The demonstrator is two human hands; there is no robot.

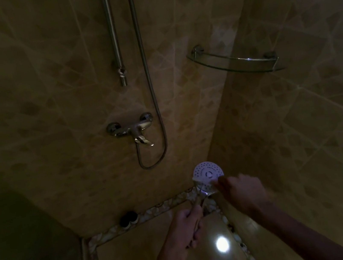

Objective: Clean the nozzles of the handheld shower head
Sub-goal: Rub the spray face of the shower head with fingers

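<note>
In dim shower, left hand [186, 225] gripping shower head [208, 174], right hand [238, 189] touching face

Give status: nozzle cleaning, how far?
Done: shower head is off the rail, face up. In hand: left hand grips the handle; right hand touches the face's lower edge. Left: too dark to judge nozzle cleanliness; rehanging remains.

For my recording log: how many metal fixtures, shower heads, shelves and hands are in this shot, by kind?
Handheld shower head: 1
Hands: 2, left hand gripping the handle, right hand at the face
Wall mixer tap: 1
Riser rail: 1
Shower hose: 1
Glass corner shelf: 1
Dark object at the floor edge, too dim to identify: 1
Total: 8
</note>
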